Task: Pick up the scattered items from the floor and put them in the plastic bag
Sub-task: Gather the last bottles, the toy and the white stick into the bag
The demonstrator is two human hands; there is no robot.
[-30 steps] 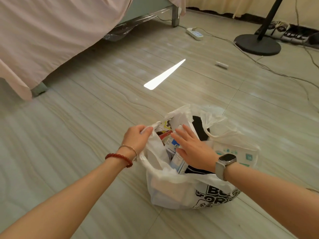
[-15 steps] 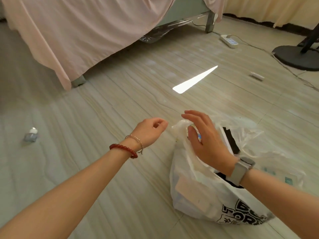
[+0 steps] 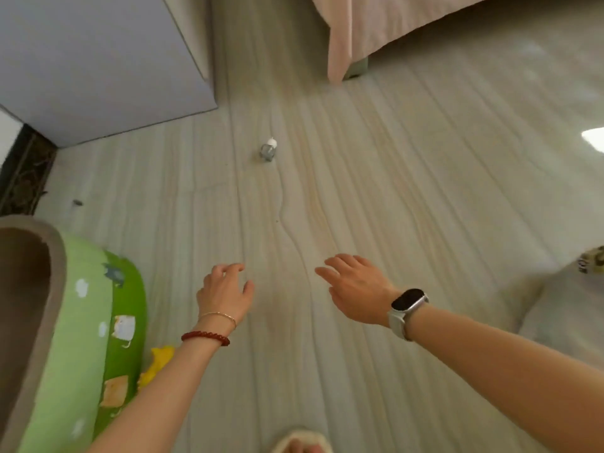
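Small clear bottle with white cap [image 3: 268, 150] on floor: looks light, hard, maybe rolls; best pinched round middle. Left hand [image 3: 225, 293] loosely curled, right hand [image 3: 356, 289] spread, both empty.

Under me the floor [image 3: 376, 197] is pale streaked tile. A small clear bottle with a white cap [image 3: 268, 150] lies on it, my landmark. Beyond it to the right stands a bed leg [image 3: 357, 67] under pink cloth; nearer me and left of it a green pet bed [image 3: 94, 322] sits; far right of it, the white plastic bag [image 3: 568, 308].
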